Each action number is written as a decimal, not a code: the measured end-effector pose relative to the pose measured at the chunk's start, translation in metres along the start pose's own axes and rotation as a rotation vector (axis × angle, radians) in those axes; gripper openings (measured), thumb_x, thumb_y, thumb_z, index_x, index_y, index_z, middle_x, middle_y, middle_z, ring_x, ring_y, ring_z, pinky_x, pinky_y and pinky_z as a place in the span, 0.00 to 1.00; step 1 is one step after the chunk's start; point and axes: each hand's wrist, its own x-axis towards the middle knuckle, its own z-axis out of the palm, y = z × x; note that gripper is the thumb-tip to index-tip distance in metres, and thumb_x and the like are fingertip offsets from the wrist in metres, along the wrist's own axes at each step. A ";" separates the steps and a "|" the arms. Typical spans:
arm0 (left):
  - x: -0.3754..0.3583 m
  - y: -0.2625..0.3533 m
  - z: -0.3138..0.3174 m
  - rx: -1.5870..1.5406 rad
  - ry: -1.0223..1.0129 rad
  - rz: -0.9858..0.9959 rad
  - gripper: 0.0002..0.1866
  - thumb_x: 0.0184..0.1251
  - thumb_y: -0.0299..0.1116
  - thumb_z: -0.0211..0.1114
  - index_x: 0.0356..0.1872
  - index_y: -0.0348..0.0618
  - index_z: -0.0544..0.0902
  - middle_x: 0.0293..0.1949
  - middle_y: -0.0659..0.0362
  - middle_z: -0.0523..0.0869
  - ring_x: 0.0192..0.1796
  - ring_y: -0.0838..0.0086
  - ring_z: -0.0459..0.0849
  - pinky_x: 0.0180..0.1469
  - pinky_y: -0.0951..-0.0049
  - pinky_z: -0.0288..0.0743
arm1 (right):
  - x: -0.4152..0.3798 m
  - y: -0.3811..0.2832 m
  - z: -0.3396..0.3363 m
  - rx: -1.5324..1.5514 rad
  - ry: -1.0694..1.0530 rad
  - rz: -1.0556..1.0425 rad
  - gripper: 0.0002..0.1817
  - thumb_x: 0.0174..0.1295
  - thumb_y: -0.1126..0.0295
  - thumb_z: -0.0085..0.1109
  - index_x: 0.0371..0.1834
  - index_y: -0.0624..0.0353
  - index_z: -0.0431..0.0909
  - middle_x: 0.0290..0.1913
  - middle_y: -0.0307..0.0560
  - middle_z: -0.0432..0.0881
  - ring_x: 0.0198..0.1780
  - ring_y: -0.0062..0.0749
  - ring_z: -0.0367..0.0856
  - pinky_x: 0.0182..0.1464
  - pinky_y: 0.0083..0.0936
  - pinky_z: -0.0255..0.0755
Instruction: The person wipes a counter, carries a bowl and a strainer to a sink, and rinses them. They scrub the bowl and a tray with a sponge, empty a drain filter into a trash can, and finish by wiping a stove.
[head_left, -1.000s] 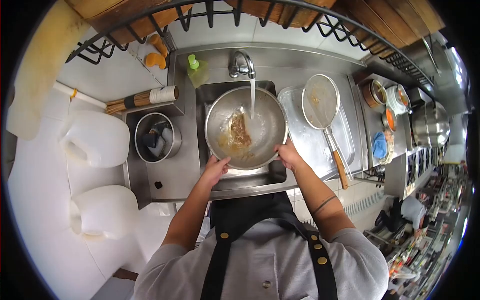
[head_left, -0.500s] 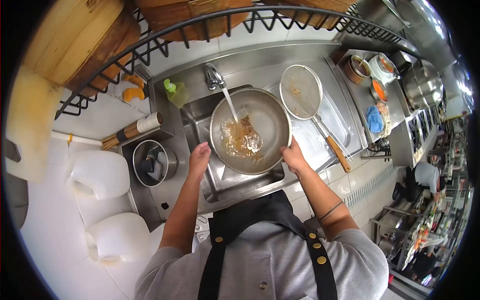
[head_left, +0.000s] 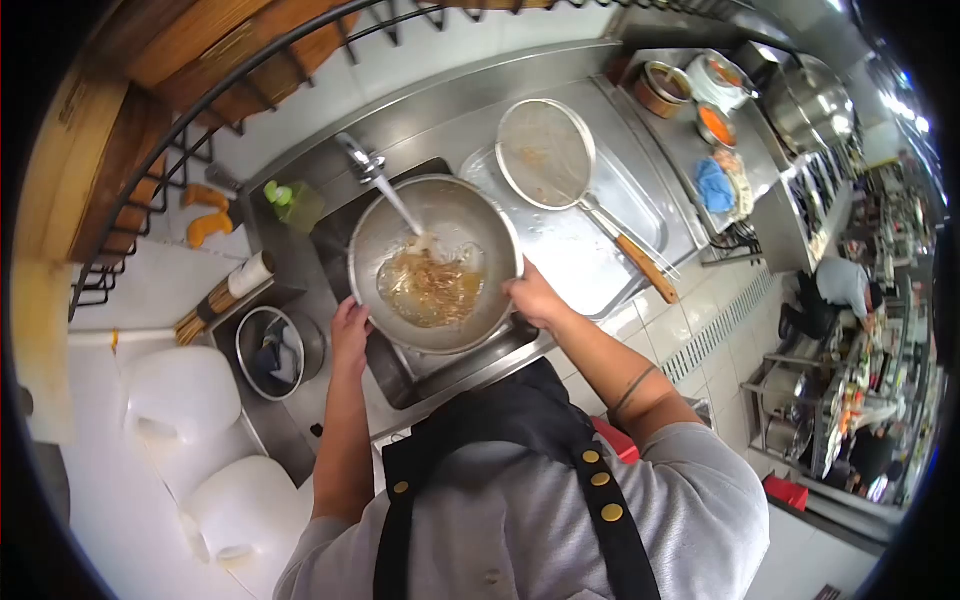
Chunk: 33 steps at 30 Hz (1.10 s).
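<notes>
A round metal wok [head_left: 440, 200] is over the sink [head_left: 400, 385], with brownish water and bits of residue in its bottom. From the faucet [head_left: 365, 165] a stream runs straight into it. My right hand [head_left: 535, 295] grips the wok's right rim. On the opposite side, my left hand [head_left: 350, 335] is closed at the lower left rim, its fingertips partly hidden by the edge.
A wooden-handled strainer [head_left: 545, 155] rests on the metal drainboard to the right. Left of the sink are a green soap bottle [head_left: 297, 205], a metal pot [head_left: 268, 355] and white jugs [head_left: 185, 395]. A rack [head_left: 190, 120] hangs overhead; another person [head_left: 840, 285] works far right.
My left hand has come from beside the wok to its rim. The water in the wok has swirled and spread. The view has shifted, so the surroundings sit differently in frame.
</notes>
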 end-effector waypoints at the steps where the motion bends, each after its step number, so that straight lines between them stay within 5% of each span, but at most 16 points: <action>1: -0.002 0.000 -0.003 -0.005 0.030 0.003 0.22 0.75 0.33 0.65 0.67 0.45 0.77 0.55 0.62 0.86 0.53 0.79 0.82 0.54 0.72 0.77 | 0.001 -0.002 0.001 0.053 0.007 0.016 0.43 0.56 0.87 0.50 0.80 0.60 0.58 0.67 0.59 0.76 0.66 0.46 0.76 0.66 0.35 0.72; 7: -0.015 -0.011 -0.023 0.015 0.034 0.017 0.22 0.74 0.34 0.66 0.67 0.47 0.78 0.56 0.62 0.86 0.51 0.79 0.83 0.52 0.76 0.76 | -0.001 0.000 0.013 0.009 0.087 -0.030 0.41 0.57 0.87 0.47 0.79 0.61 0.59 0.65 0.61 0.77 0.64 0.45 0.78 0.64 0.34 0.74; 9: -0.024 -0.009 -0.027 0.006 0.085 0.024 0.22 0.73 0.33 0.65 0.67 0.45 0.78 0.55 0.62 0.87 0.51 0.79 0.83 0.51 0.76 0.75 | -0.017 -0.022 0.002 -0.077 0.058 0.145 0.41 0.56 0.88 0.47 0.79 0.62 0.59 0.64 0.60 0.78 0.62 0.43 0.80 0.61 0.32 0.76; 12: -0.032 -0.013 -0.043 0.021 0.061 0.112 0.23 0.72 0.31 0.64 0.67 0.43 0.77 0.58 0.58 0.85 0.52 0.76 0.83 0.52 0.75 0.75 | -0.011 -0.016 -0.008 0.114 0.014 0.009 0.41 0.56 0.86 0.48 0.79 0.59 0.60 0.60 0.58 0.80 0.54 0.40 0.82 0.54 0.31 0.78; 19: -0.050 -0.012 -0.053 0.044 0.114 0.095 0.22 0.72 0.29 0.64 0.66 0.44 0.78 0.59 0.55 0.85 0.54 0.73 0.84 0.53 0.73 0.76 | 0.003 -0.010 0.025 0.006 0.043 0.126 0.41 0.56 0.87 0.47 0.79 0.59 0.60 0.61 0.56 0.79 0.57 0.41 0.80 0.57 0.33 0.77; 24: -0.065 -0.011 -0.069 0.120 0.136 0.182 0.22 0.75 0.32 0.62 0.68 0.43 0.77 0.60 0.55 0.85 0.55 0.72 0.84 0.57 0.70 0.75 | 0.015 0.010 -0.001 0.086 0.068 -0.111 0.41 0.56 0.91 0.43 0.78 0.63 0.60 0.66 0.56 0.77 0.65 0.42 0.77 0.69 0.32 0.69; 30: -0.067 -0.023 -0.072 0.105 0.130 0.196 0.22 0.75 0.32 0.63 0.68 0.43 0.77 0.59 0.55 0.85 0.56 0.71 0.84 0.57 0.70 0.75 | -0.013 -0.033 0.012 -0.474 0.324 -0.701 0.46 0.55 0.87 0.45 0.83 0.57 0.54 0.70 0.68 0.75 0.70 0.55 0.76 0.71 0.36 0.67; 33: -0.064 -0.028 -0.068 0.109 0.108 0.189 0.22 0.75 0.33 0.63 0.67 0.43 0.77 0.59 0.55 0.85 0.56 0.71 0.84 0.58 0.70 0.75 | -0.031 -0.069 0.013 -0.651 0.372 -0.617 0.44 0.57 0.89 0.43 0.83 0.58 0.53 0.68 0.62 0.78 0.70 0.43 0.77 0.70 0.33 0.67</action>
